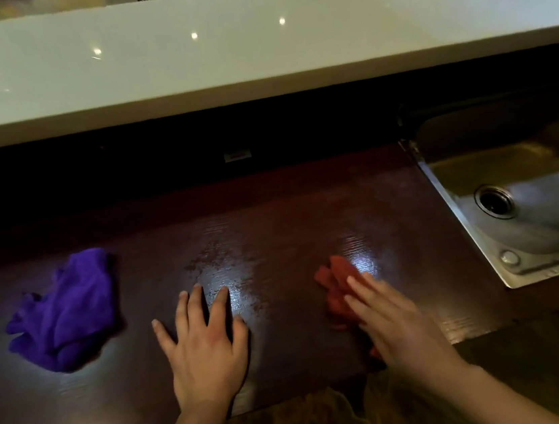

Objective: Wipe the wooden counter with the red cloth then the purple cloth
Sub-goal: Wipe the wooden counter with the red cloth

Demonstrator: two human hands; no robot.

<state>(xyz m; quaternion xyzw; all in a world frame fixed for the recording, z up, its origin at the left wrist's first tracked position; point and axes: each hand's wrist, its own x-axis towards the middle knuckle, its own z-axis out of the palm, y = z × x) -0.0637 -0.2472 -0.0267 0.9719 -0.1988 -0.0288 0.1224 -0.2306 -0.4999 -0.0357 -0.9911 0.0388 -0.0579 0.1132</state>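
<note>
The dark wooden counter (273, 233) runs across the lower half of the view, with wet shiny streaks near its middle. A crumpled red cloth (335, 287) lies right of centre. My right hand (393, 321) presses flat on top of it with fingers stretched out, slightly blurred. A crumpled purple cloth (63, 314) rests on the counter at the left, untouched. My left hand (204, 341) lies flat on the bare wood between the two cloths, fingers spread, holding nothing.
A steel sink (530, 202) with a round drain is set into the counter at the right. A raised white ledge (251, 49) runs along the back above a dark gap. The counter's front edge is close to my forearms.
</note>
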